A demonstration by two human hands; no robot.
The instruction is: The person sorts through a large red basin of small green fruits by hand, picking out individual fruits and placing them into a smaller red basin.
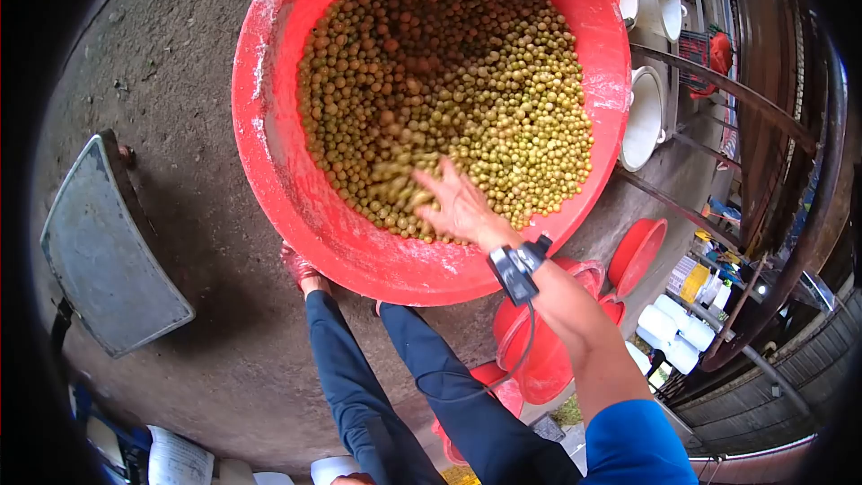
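The person wears a bright blue short sleeve [636, 445] that ends just above the elbow, leaving the forearm bare. Strapped at the wrist of the right hand [456, 207] is a small black device [517, 268] with a blocky, rectangular body and a dark band. A thin black cable [476, 375] runs from the device, looping down and away from it toward the legs. Below the device, dark navy trousers [395, 404] cover both legs, their cloth creased along the shins. Furthest from the device, a reddish sandal [299, 268] shows on one foot at the trouser hem.
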